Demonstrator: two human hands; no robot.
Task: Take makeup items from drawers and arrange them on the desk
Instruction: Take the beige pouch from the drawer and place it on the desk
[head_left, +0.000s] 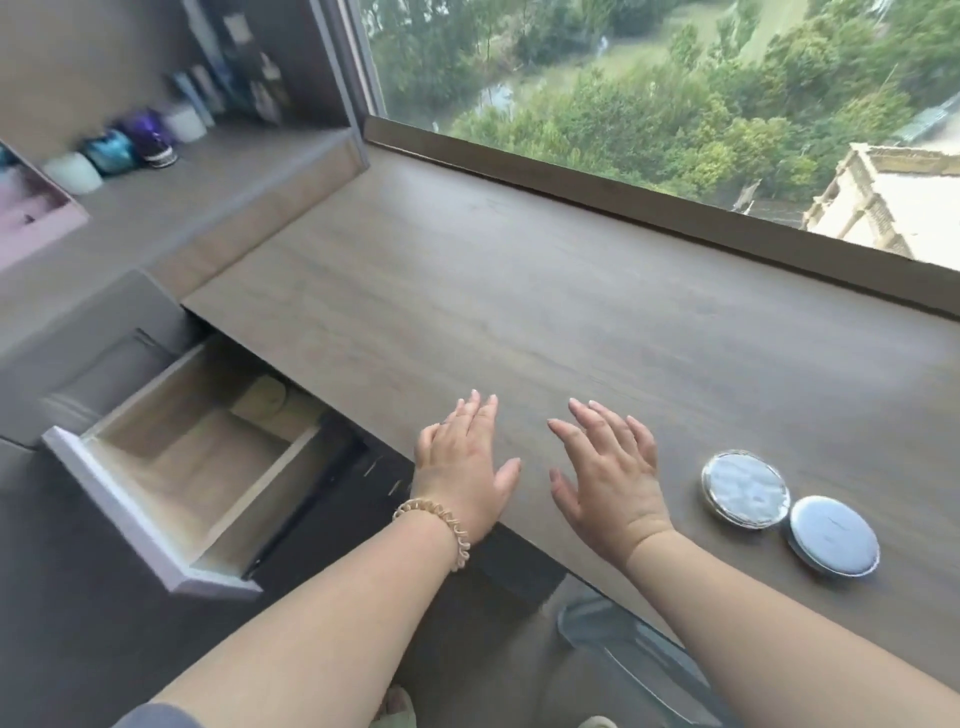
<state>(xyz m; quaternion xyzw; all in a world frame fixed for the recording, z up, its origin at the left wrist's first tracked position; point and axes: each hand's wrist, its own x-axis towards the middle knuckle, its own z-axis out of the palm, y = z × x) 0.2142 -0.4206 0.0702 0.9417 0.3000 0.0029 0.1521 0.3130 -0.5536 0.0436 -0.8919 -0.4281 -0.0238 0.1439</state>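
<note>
Two round compacts (789, 512) sit touching near the table (519, 291) front edge, right of both empty, spread hands (540, 478); a sweeping right forearm might knock them off.

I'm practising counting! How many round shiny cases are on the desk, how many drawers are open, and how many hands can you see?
Round cases on the desk: 2, one beside the other
Open drawers: 1
Hands: 2, left hand and right hand, both empty
Total: 5
</note>
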